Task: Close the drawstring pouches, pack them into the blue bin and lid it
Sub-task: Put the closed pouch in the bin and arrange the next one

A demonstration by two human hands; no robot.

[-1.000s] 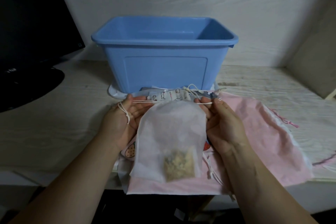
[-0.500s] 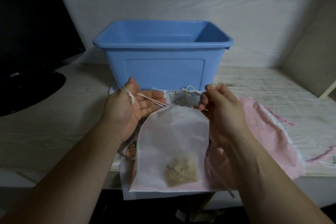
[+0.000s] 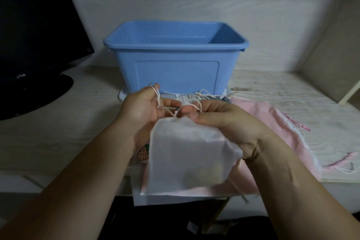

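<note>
One pouch, the white pouch (image 3: pixel 185 158), is being closed, and its mouth is being gathered into a narrow neck, so this closing is judged to be nearly done. Nothing is being shown inside the blue bin (image 3: pixel 175 76): its visible inner walls are bare, though its floor is hidden. It is standing open at the back of the bench (image 3: pixel 58 126), just behind the hands, so packing and lidding are judged not yet begun. At least three other pouches are lying flat on the bench: a pink pouch (image 3: pixel 272 121) to the right, a strawberry-printed pouch (image 3: pixel 143 153) under the left wrist, and a patterned pouch (image 3: pixel 188 98) against the foot of the bin. Whether these are drawn shut cannot be told. A pale rim (image 3: pixel 122 97) is showing under the bin and may be the lid, but that cannot be settled. The left hand (image 3: pixel 141 110) is being held palm inward, with the drawstring (image 3: pixel 157 94) looped round its raised forefinger and its fingers curled on the cord. The right hand (image 3: pixel 226 122) is being held close opposite, its fingers pinching the cord on that side and its thumb being pressed on the pouch's upper edge. The pouch is being held over the front edge of the bench, its lower part blurred.
</note>
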